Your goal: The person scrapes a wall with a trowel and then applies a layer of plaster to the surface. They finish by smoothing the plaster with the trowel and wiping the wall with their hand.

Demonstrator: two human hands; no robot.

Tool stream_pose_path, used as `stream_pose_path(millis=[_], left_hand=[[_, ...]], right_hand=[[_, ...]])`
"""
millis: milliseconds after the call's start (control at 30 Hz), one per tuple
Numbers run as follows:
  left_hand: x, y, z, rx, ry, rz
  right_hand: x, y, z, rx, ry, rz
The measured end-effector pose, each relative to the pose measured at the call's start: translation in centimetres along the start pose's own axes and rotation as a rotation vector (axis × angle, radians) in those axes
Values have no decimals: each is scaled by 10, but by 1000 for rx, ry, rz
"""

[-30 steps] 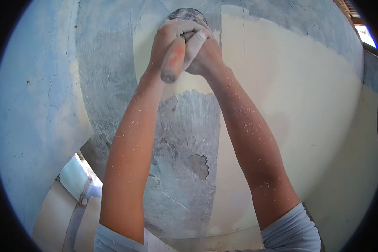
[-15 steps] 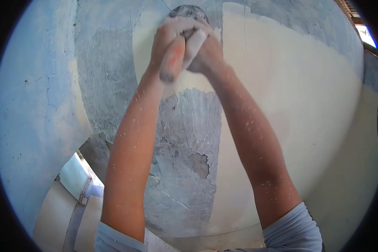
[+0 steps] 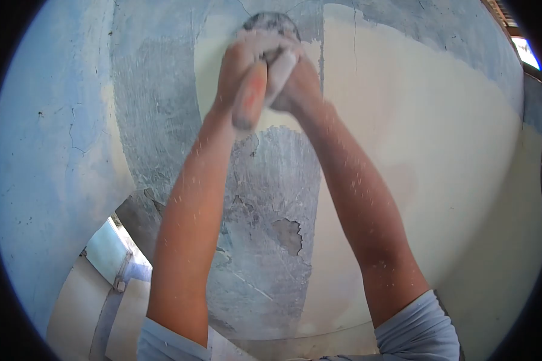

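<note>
light grey sleeves (image 3: 412,330), bottom edge | left hand (image 3: 236,65) and right hand (image 3: 300,83), upper centre — fingers blurred, wrapped round hand tool (image 3: 250,99), handle pointing down, dark head (image 3: 272,23) above | wall (image 3: 48,138) behind — cream patch (image 3: 427,120) right, chipped grey strip (image 3: 271,192) centre

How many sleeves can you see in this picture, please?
2: the left sleeve, bottom left of centre, and the right sleeve, bottom right, both partly cut off by the picture's edge.
</note>
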State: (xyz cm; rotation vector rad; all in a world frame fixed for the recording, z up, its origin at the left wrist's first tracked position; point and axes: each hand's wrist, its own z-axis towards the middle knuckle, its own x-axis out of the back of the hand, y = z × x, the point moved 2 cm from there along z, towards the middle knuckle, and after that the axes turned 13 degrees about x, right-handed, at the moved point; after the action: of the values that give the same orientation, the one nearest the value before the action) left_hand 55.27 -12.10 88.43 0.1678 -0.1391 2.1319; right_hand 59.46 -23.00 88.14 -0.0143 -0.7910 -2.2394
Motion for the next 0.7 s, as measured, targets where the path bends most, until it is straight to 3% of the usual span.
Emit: stream_pose_path(millis=[100, 400, 467, 667, 700], left_hand=[[-9, -3, -51, -168, 41, 82], [-1, -9, 4, -122, 56, 46], [-6, -3, -13, -46, 103, 36], [-8, -8, -51, -117, -16, 88], [-6, -7, -41, -78, 34, 69]], right_hand=[[-31, -27, -53, 100, 196, 16], [-2, 6, 3, 56, -75, -128], [-26, 5, -18, 95, 93, -113], [-29, -25, -53, 62, 198, 79], [-25, -18, -40, 67, 111, -29]])
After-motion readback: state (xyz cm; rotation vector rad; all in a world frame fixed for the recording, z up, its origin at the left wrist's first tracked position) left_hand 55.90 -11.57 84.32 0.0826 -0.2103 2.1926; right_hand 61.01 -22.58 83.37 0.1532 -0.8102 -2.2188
